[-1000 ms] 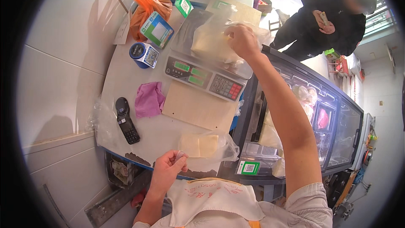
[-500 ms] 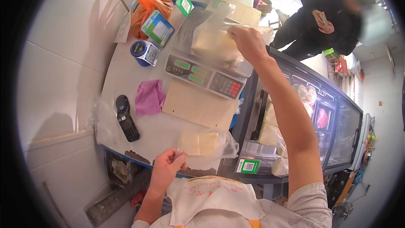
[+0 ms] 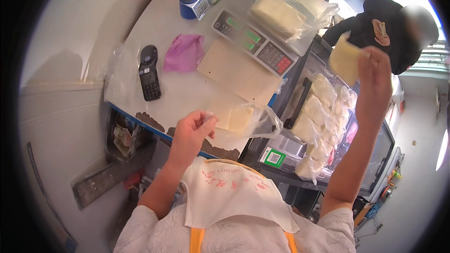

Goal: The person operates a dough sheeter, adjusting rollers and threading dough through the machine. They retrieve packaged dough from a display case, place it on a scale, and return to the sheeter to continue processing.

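Observation:
My left hand (image 3: 190, 133) is closed at the counter's near edge, pinching the rim of a clear plastic bag (image 3: 269, 124). Inside that bag lies a flat pale yellow stack of dough sheets (image 3: 240, 118). Up at the right, over the display case, my right hand (image 3: 375, 72) grips thin pale yellow dough sheets (image 3: 344, 61) by one edge; how many is unclear. On the scale (image 3: 253, 40) rests a clear bag with a larger pale yellow block (image 3: 276, 14), touched by neither hand.
A glass-topped case (image 3: 307, 89) at the right holds several bagged pale blocks (image 3: 321, 112). A wooden board (image 3: 239, 72), purple cloth (image 3: 183, 52), black handheld terminal (image 3: 149, 72) and blue round device (image 3: 190, 4) are on the counter. Beyond the case stands a person (image 3: 389, 23) in black.
My right hand has left the bag on the scale and swung right, now with dough sheets in it. My left hand keeps its hold on the bag. The view has shifted and turned.

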The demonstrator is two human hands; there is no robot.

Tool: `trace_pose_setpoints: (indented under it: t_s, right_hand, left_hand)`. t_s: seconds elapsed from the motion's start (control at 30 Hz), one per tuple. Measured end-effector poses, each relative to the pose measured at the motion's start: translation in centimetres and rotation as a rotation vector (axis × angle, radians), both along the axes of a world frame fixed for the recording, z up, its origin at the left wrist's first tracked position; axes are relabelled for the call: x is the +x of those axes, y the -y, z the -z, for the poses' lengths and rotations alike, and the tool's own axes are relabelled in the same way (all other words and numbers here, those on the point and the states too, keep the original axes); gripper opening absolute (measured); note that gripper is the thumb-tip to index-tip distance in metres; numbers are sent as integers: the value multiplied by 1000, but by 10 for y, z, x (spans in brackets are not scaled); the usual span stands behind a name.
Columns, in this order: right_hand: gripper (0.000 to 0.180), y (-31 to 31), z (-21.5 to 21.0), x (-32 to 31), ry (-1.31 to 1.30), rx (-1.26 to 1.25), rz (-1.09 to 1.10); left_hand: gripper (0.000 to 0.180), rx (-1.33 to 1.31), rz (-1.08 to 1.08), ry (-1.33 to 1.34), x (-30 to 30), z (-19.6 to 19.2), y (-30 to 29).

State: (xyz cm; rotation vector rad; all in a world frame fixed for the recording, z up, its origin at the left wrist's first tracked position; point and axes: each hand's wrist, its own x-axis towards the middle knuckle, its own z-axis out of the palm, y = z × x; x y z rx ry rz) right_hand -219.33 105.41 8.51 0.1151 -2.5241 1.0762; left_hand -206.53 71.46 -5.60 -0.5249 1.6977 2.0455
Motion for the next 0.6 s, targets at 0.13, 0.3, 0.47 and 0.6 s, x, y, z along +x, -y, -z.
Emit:
trace_pose_setpoints:
  t_s: [0.13, 0.3, 0.47, 0.6]
  right_hand:
    - [19, 13, 25, 60, 308, -45, -53]
    - [15, 54, 49, 98, 513, -61, -152]
    - [14, 74, 60, 105, 558, 7, -225]
    - [15, 78, 59, 106, 571, -47, -268]
  left_hand:
    - [22, 143, -30, -37, 1, 8, 4]
    - [26, 194, -15, -51, 4, 2, 3]
    - [26, 234, -19, -94, 4, 13, 7]
    - [31, -836, -189, -780, 21, 7, 3]
